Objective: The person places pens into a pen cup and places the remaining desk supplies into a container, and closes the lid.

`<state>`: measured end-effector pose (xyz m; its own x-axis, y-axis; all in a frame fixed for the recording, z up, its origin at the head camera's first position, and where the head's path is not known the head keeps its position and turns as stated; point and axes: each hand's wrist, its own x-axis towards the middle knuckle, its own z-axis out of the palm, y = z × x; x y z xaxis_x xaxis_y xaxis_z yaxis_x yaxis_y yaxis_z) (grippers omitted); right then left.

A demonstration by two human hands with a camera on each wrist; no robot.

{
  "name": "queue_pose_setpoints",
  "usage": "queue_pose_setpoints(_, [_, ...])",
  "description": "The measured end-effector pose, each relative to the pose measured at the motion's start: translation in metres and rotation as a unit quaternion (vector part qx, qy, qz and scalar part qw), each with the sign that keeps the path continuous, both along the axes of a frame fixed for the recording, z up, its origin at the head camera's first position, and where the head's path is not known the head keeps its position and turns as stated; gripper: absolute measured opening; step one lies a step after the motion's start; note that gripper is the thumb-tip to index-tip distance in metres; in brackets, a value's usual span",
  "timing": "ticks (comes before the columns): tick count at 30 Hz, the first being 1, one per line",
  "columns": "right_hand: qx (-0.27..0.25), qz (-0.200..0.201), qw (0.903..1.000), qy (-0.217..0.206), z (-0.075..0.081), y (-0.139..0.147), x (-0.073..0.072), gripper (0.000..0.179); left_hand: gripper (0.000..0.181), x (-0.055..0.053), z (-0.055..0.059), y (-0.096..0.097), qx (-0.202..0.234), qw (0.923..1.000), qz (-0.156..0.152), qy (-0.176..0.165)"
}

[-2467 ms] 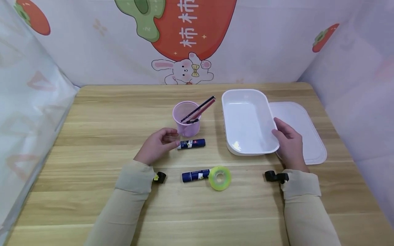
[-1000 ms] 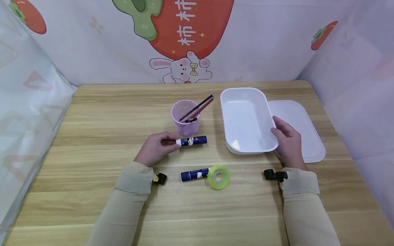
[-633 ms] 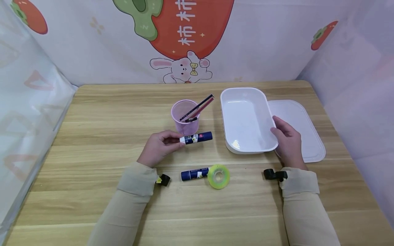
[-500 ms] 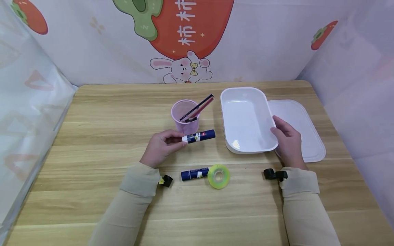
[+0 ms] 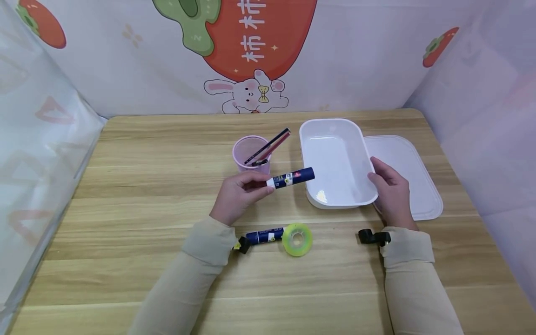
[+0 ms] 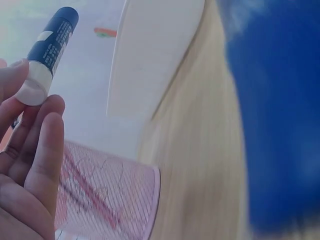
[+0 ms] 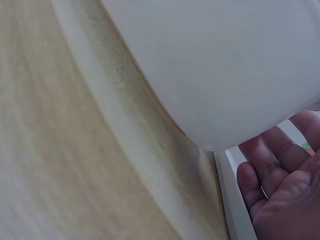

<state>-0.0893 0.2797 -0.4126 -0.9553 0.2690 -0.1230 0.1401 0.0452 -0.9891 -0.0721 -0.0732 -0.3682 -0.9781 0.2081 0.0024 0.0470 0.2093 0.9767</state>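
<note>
A dark blue glue stick with a white end is pinched by my left hand, held up off the table. Its blue end reaches over the left rim of a white rectangular box. In the left wrist view, thumb and fingers hold the glue stick by the white end. My right hand grips the box's right side near the front corner, thumb on the rim. From the right wrist, the box wall stands beside the curled fingers.
Behind my left hand stands a pink mesh cup with pencils. A second glue stick lies near the front, touching or beside a yellow-green tape roll. A white lid lies right of the box, partly under my right hand.
My left hand has taken hold of the glue stick, lifted it from the table and carried it right, up to the box. My right hand has stayed on the box.
</note>
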Motion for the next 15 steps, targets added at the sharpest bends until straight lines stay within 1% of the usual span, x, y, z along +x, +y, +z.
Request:
queue_pose_setpoints(2, [-0.002, 0.001, 1.0, 0.001, 0.0, 0.0, 0.0, 0.041, 0.024, -0.004, -0.004, 0.004, 0.002, 1.0, -0.009, 0.001])
queue_pose_setpoints(5, [-0.008, 0.003, 1.0, 0.005, 0.0, 0.0, 0.0, 0.041, 0.026, -0.007, -0.005, 0.013, 0.004, 0.9997, -0.023, 0.005])
queue_pose_setpoints(12, [-0.007, 0.006, 0.9999, 0.006, 0.0, 0.001, 0.0, 0.042, 0.02, -0.012, -0.002, 0.034, 0.007, 0.9988, -0.047, 0.015])
queue_pose_setpoints(15, [-0.004, 0.007, 1.0, 0.004, 0.0, 0.001, 0.0, 0.042, 0.02, -0.013, -0.003, 0.043, 0.01, 0.9984, -0.053, 0.02])
